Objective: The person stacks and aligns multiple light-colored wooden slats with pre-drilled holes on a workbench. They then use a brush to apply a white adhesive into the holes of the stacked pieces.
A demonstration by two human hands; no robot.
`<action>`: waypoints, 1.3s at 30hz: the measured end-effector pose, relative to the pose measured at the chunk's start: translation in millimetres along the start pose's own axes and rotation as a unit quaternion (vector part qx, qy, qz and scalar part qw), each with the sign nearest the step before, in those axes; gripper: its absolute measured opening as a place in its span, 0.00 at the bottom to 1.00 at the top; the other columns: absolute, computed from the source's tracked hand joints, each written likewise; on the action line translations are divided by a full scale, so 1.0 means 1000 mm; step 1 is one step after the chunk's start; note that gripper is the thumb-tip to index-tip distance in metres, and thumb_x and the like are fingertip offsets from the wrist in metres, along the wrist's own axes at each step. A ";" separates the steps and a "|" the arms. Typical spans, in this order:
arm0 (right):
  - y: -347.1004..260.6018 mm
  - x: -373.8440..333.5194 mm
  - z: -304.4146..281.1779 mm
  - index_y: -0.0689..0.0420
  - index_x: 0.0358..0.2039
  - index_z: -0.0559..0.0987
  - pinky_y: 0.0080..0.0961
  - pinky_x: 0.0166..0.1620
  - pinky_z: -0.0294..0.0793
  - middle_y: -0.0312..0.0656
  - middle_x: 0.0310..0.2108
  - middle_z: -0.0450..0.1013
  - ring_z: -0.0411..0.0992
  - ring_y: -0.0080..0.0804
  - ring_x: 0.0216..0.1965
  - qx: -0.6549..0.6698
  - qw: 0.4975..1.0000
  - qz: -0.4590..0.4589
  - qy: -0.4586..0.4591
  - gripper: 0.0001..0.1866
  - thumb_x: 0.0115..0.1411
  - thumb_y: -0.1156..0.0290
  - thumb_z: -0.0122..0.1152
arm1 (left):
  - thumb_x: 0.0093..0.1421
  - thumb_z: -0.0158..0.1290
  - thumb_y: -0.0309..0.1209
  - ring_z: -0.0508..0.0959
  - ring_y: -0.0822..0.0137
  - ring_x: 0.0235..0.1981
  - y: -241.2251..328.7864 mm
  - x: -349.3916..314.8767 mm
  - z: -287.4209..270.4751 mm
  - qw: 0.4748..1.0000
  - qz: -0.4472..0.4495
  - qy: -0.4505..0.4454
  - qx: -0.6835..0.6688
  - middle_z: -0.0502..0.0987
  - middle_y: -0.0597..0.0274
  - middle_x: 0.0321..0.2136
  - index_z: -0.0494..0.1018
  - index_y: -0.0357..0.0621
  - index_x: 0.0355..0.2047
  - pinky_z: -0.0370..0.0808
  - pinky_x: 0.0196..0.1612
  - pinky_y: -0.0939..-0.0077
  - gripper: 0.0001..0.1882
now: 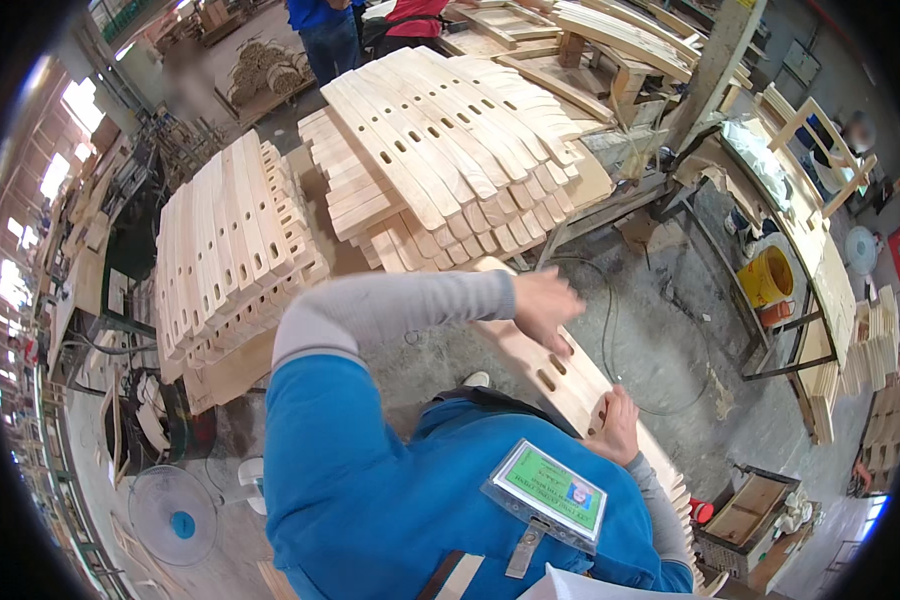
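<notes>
Running slantwise across the head view, a long, pale wooden board lay on the near right side of the large stack of slats, which served as the landmark. Its rounded far end pointed toward that stack, partly behind the left sleeve; from there the long axis slanted away from the stack, down and to the right, toward the person's right side. A broad, flat face was turned up, and the oval slots in it were stretched along the same slant.

The left hand, blurred, was just beyond the stack's near right corner, over the board's far part. Its fingers were spread and it gripped nothing; whether it touched the wood could not be told. The right hand was farther from the stack, against the board beside a slot, its fingers half bent; whether it clasped the wood or merely rested there could not be told.

A smaller stack of slotted slats stood left of the large stack. To the large stack's right, a yellow bucket was near a long table. A white fan stood well to the stack's near left.
</notes>
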State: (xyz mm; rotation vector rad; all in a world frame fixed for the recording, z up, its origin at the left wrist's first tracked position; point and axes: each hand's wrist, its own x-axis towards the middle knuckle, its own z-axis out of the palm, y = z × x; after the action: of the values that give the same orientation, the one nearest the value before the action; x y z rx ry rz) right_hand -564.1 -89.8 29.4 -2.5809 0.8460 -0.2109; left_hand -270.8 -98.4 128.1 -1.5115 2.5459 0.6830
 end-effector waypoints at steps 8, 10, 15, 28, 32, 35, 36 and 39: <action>-0.079 0.107 -0.111 0.67 0.44 0.63 0.48 0.56 0.50 0.58 0.49 0.58 0.56 0.51 0.53 -0.250 0.929 -0.273 0.014 0.37 0.31 0.64 0.61 | 0.38 0.64 0.25 0.71 0.68 0.41 -0.019 0.019 -0.008 0.787 0.111 -0.118 -0.595 0.72 0.60 0.40 0.63 0.39 0.48 0.71 0.41 0.73 0.35; -0.099 0.130 -0.135 0.66 0.47 0.63 0.51 0.59 0.46 0.57 0.52 0.58 0.53 0.51 0.57 -0.272 0.920 -0.282 0.001 0.35 0.36 0.66 0.59 | 0.37 0.63 0.22 0.71 0.70 0.42 -0.034 0.011 -0.023 0.758 0.123 -0.069 -0.637 0.72 0.60 0.40 0.61 0.40 0.49 0.71 0.42 0.74 0.36; -0.122 0.184 -0.174 0.63 0.57 0.56 0.53 0.61 0.41 0.59 0.58 0.51 0.45 0.56 0.61 -0.318 0.896 -0.238 0.199 0.38 0.46 0.63 0.59 | 0.37 0.63 0.21 0.72 0.68 0.42 -0.079 -0.047 -0.073 0.747 0.117 0.125 -0.642 0.71 0.59 0.40 0.60 0.38 0.49 0.71 0.44 0.75 0.37; -0.184 0.390 -0.065 0.65 0.58 0.54 0.21 0.52 0.62 0.45 0.51 0.61 0.62 0.31 0.51 0.527 0.805 -0.206 0.179 0.28 0.60 0.71 0.49 | 0.42 0.59 0.21 0.73 0.69 0.40 -0.186 -0.103 -0.106 0.551 0.063 0.620 -0.555 0.71 0.59 0.40 0.62 0.37 0.49 0.71 0.43 0.76 0.32; -0.155 0.475 -0.064 0.64 0.51 0.63 0.18 0.22 0.74 0.39 0.32 0.70 0.71 0.23 0.27 0.645 0.754 -0.122 0.020 0.24 0.55 0.69 0.56 | 0.42 0.59 0.20 0.74 0.70 0.37 -0.220 -0.118 -0.104 0.520 -0.008 0.647 -0.557 0.71 0.61 0.40 0.59 0.42 0.53 0.74 0.40 0.79 0.36; -0.117 0.534 -0.088 0.63 0.44 0.69 0.20 0.26 0.76 0.41 0.31 0.70 0.72 0.27 0.27 0.634 0.763 -0.078 -0.095 0.19 0.56 0.65 0.55 | 0.45 0.57 0.19 0.75 0.69 0.34 -0.254 -0.167 -0.079 0.482 -0.116 0.688 -0.530 0.72 0.59 0.38 0.62 0.39 0.49 0.76 0.36 0.77 0.29; -0.098 0.555 -0.095 0.63 0.42 0.70 0.21 0.28 0.76 0.41 0.32 0.70 0.72 0.28 0.27 0.621 0.771 -0.066 -0.124 0.17 0.57 0.64 0.55 | 0.46 0.56 0.19 0.76 0.68 0.34 -0.264 -0.185 -0.067 0.461 -0.138 0.692 -0.538 0.73 0.59 0.37 0.63 0.37 0.48 0.76 0.36 0.76 0.27; -0.027 0.621 -0.105 0.65 0.42 0.70 0.22 0.35 0.74 0.43 0.33 0.70 0.72 0.29 0.32 0.616 0.765 -0.062 -0.175 0.17 0.57 0.65 0.55 | 0.47 0.56 0.19 0.76 0.66 0.33 -0.290 -0.214 -0.043 0.391 -0.204 0.712 -0.545 0.73 0.57 0.36 0.64 0.36 0.45 0.76 0.36 0.73 0.23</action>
State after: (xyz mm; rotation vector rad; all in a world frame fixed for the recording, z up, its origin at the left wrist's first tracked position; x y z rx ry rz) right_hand -78.4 -475.4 144.7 -1.3272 0.1984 -0.2076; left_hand 90.1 -61.2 138.7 -4.6227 1.1720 1.5011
